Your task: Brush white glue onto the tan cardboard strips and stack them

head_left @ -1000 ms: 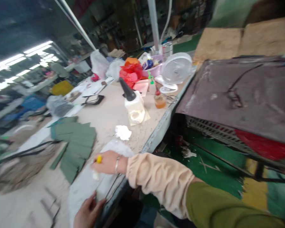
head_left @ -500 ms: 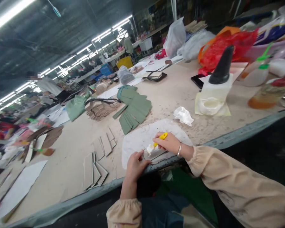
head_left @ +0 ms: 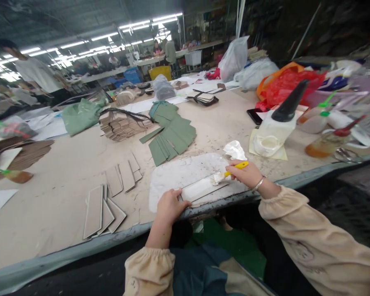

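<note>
My right hand point(head_left: 249, 174) is closed round a yellow-handled brush point(head_left: 230, 173) whose white, glue-laden bristles rest on the right end of a long white strip point(head_left: 200, 189). The strip lies on a glue-smeared white sheet point(head_left: 175, 174) near the table's front edge. My left hand point(head_left: 169, 204) presses its fingers down on the strip's left end. A crumpled white wad point(head_left: 235, 150) lies just beyond the brush. Behind it stands a white glue bottle with a black cone nozzle point(head_left: 276, 125).
Grey card strips point(head_left: 107, 197) lie fanned to the left. Green pieces point(head_left: 172, 135) and a brown stack point(head_left: 121, 123) sit mid-table. Red bags point(head_left: 288, 84), small bottles point(head_left: 327, 142) and a phone point(head_left: 255, 116) crowd the right. Other people work at far benches. The metal table edge point(head_left: 80, 246) runs along the front.
The view swung left and steadied over the table. My right hand drew the brush rightward along the strip, which now shows white; my left hand stays on its left end.
</note>
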Available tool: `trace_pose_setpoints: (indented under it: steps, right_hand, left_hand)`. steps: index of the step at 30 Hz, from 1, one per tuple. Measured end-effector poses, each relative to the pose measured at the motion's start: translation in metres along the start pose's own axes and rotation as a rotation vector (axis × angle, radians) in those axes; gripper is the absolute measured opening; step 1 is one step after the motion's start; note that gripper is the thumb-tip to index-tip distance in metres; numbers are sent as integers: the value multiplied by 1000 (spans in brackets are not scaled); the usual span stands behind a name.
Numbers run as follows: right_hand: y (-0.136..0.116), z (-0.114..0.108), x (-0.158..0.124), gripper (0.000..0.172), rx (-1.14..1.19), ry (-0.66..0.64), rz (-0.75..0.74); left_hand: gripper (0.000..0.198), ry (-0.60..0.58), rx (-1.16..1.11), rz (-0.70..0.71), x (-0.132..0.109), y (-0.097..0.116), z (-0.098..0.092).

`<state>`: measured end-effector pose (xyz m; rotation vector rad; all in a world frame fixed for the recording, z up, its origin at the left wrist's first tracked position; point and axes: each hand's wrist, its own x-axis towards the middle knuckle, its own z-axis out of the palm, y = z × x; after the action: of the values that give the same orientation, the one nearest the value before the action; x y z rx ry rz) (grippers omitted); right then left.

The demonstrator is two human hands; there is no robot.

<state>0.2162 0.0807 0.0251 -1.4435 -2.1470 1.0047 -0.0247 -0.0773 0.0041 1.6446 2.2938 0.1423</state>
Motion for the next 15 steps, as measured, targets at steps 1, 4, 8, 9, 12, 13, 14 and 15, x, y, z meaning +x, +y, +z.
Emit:
trace_pose_setpoints:
  steps: [1, 4, 8, 9, 12, 13, 14, 15]
  right_hand:
    - [1, -3, -3, 25, -24, 26, -9]
    - [-1, -7, -11, 26, -93, 133, -56]
    - [-11, -2, -22, 27, -241, 348, -145]
    - [-15, 3, -26, 28, -313, 372, -195]
    - [-30, 29, -41, 27, -578, 320, -361]
    - [-35, 41, -48, 26, -644, 286, -410]
    - [-40, 52, -54, 26, -682, 249, -464]
    - [-46, 61, -60, 26, -691, 211, -506]
  left_hand:
    - [44, -5, 6, -4, 0, 1, -1]
    - [45, -11, 9, -11, -1, 1, -2]
    - [45, 4, -11, -17, -2, -2, -1]
    - [45, 11, -17, -17, -2, -2, 0]
    - [46, 25, -24, -9, -1, -3, 2]
    - [47, 26, -23, -6, 0, -4, 2]
    - [48, 24, -21, -4, 0, -4, 3]
    - [49, 19, -19, -5, 0, -4, 3]
